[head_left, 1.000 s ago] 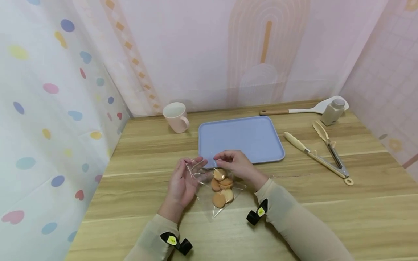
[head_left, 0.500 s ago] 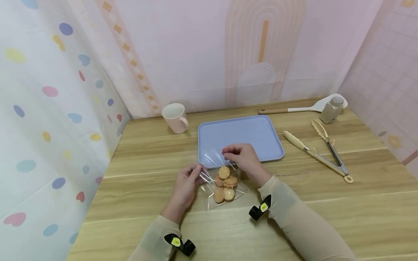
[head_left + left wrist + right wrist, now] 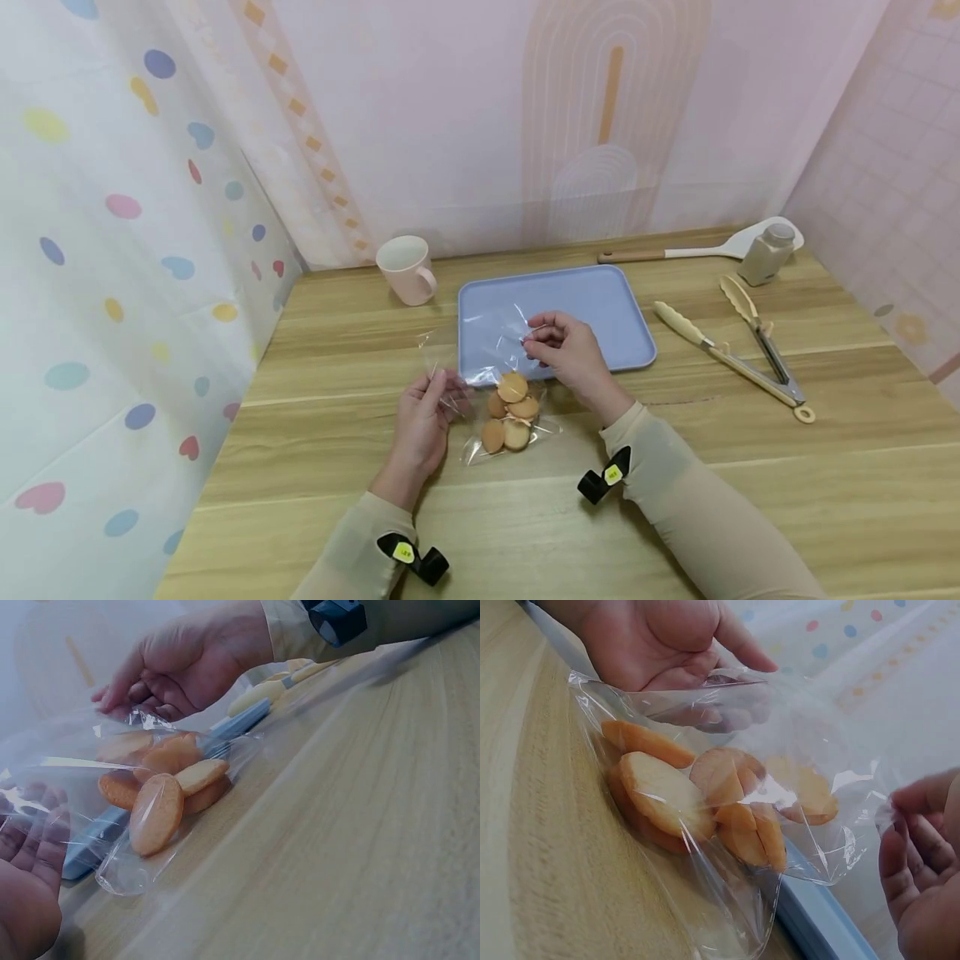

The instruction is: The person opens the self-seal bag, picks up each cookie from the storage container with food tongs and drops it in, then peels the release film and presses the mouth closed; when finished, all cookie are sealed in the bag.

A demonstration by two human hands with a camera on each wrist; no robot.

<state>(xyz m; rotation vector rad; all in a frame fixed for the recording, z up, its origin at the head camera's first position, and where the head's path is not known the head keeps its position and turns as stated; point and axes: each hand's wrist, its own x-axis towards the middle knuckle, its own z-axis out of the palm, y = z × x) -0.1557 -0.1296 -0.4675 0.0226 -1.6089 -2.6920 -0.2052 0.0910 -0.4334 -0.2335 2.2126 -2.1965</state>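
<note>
A clear plastic bag (image 3: 480, 454) holding several round, golden cookies (image 3: 516, 433) hangs between my two hands, just in front of the tray. My right hand (image 3: 568, 350) pinches the bag's upper right edge between thumb and fingertips; the right wrist view shows this pinch (image 3: 922, 862) closely. On the other side, my left hand (image 3: 423, 425) supports the bag with its fingers behind the film and its thumb apart from them. Through the film in the right wrist view, those left fingers (image 3: 731, 716) look fairly straight. The cookies (image 3: 157, 814) sit bunched in the bag's lower part.
Behind the bag lies a blue tray (image 3: 555, 304) on the wooden table (image 3: 315, 433). A pink mug (image 3: 407, 271) stands at the back left. To the right are tongs (image 3: 750, 358), a white spatula with a wooden handle (image 3: 697, 252) and a grey-lidded jar (image 3: 767, 254).
My right hand has moved up and right with its edge of the bag, and the bag has spread wider. The left hand has gone from pinching the film to loosely supporting it.
</note>
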